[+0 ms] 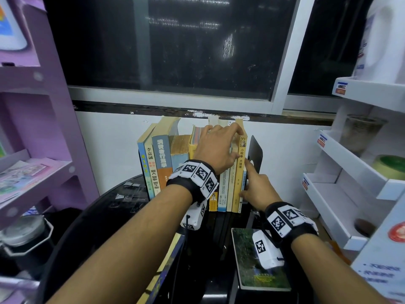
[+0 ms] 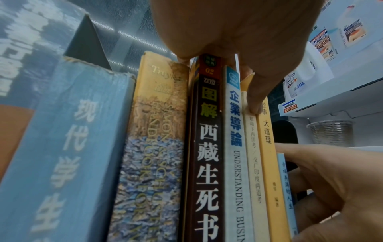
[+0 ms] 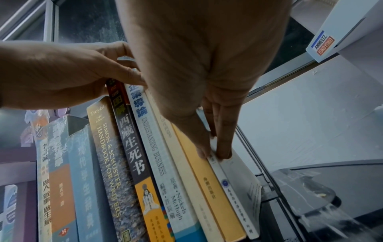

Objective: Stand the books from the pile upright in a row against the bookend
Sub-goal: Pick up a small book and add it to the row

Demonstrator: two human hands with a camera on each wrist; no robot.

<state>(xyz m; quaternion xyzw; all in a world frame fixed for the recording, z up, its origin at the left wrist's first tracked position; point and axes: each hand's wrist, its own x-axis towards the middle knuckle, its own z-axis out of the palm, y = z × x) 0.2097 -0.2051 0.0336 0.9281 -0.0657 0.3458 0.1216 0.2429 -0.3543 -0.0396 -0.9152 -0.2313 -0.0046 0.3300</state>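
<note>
Several books [image 1: 162, 159] stand upright in a row on the black round table [image 1: 114, 207], ending at the black bookend [image 1: 255, 150] on the right. My left hand [image 1: 228, 143] grips the tops of the right-hand books, fingers curled over their top edges and thumb on the yellow book's spine [image 2: 267, 163]. My right hand [image 1: 249, 181] pinches a thin pale-blue book [image 3: 234, 188] between thumb and fingers. That book stands between the yellow book [image 1: 240, 172] and the bookend. A green-covered book [image 1: 247, 260] lies flat near the table's front.
Another book [image 1: 168, 260] lies flat at the front left of the table. A purple shelf unit [image 1: 32, 128] stands to the left and white display shelves [image 1: 350, 172] to the right. A white wall and a dark window [image 1: 175, 40] are behind the row.
</note>
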